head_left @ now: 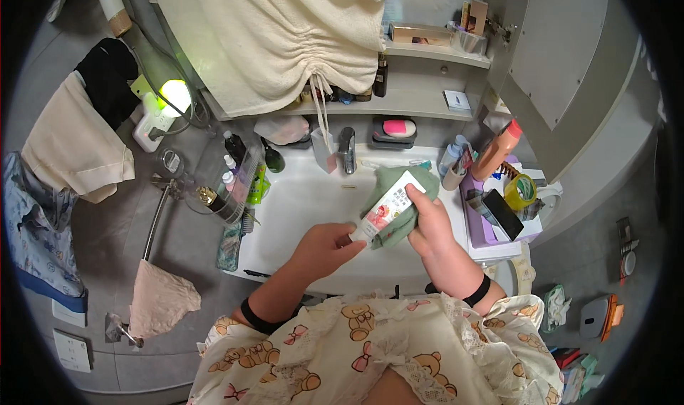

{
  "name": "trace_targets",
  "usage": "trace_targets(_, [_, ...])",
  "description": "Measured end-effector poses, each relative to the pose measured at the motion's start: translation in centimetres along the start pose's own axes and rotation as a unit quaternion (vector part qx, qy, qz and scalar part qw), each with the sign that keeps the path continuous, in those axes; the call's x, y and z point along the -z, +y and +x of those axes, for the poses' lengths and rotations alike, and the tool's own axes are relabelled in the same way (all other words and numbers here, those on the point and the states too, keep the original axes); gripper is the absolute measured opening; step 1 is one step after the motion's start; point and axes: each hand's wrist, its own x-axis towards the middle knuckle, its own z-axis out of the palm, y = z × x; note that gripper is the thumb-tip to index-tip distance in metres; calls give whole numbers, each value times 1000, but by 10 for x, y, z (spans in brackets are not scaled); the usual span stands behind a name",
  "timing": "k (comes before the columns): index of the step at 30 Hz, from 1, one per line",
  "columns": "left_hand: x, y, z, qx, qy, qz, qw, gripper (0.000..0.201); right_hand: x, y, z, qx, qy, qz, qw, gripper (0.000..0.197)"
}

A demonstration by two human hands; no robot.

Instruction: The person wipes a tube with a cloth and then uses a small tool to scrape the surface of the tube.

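Note:
Over the white sink (285, 205) I hold a slim white carton (385, 211) with a pink-and-red picture on it, tilted with its upper end to the right. My right hand (433, 227) grips its upper part, thumb on the printed face, together with a green cloth (400, 235) bunched behind it. At the lower end, the thumb and fingers of my left hand (320, 254) close on the carton's edge. Some of those fingertips are hidden behind it.
Behind the sink stand a faucet (347, 151) and a soap dish with pink soap (396, 128). To the right, a purple box (491, 237) carries a phone (503, 215) and yellow tape (520, 190). An open cabinet door (563, 56) juts out above. Bottles crowd the left rack (246, 173).

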Motion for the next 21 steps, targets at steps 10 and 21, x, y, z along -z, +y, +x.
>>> trace_targets(10, [17, -9, -13, -41, 7, -55, 998, 22, -34, 53, -25, 1, -90, -98, 991, 24])
trace_targets(21, [36, -28, -21, -40, -49, -43, 997, 17, -41, 81, -29, 31, -21, -71, 997, 24])
